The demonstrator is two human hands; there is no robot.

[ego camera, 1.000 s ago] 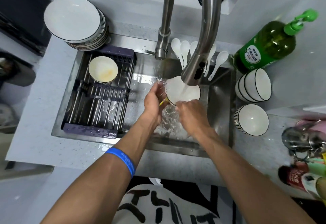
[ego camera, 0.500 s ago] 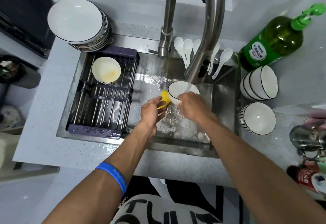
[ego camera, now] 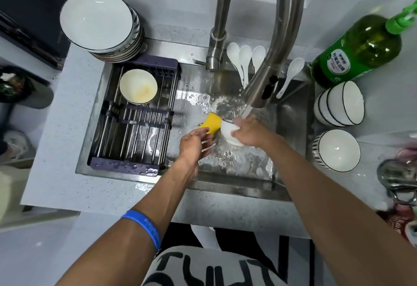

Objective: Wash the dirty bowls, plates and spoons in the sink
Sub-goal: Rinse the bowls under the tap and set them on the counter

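At the far-left corner of the counter (ego camera: 56, 128), a stack of plates (ego camera: 101, 24) is sitting just beyond the sink (ego camera: 225, 184). Inside the sink, along its left side, a dark drying rack (ego camera: 133, 123) is spanning front to back, and one stained bowl (ego camera: 138, 86) is resting upright at the rack's far end. You are reaching your left hand (ego camera: 194, 143), with a blue wristband (ego camera: 144, 227) on that forearm, into the middle of the sink, and its fingers are gripping a yellow sponge (ego camera: 212, 123) that is touching the side of a small white bowl (ego camera: 229, 133). Your right hand (ego camera: 250, 132) is curling around that bowl and holding it tilted under the water running from the faucet (ego camera: 277, 44). Foam and water are lying on the sink floor around both hands. At the sink's far edge, behind the faucet, several white spoons (ego camera: 246, 60) are leaning side by side. On the counter at the sink's right edge, a green soap bottle (ego camera: 358, 53) is lying tilted at the far side, nested bowls (ego camera: 340, 103) are lying on their side just in front of it, and one upright bowl (ego camera: 336, 149) is standing nearer to you.
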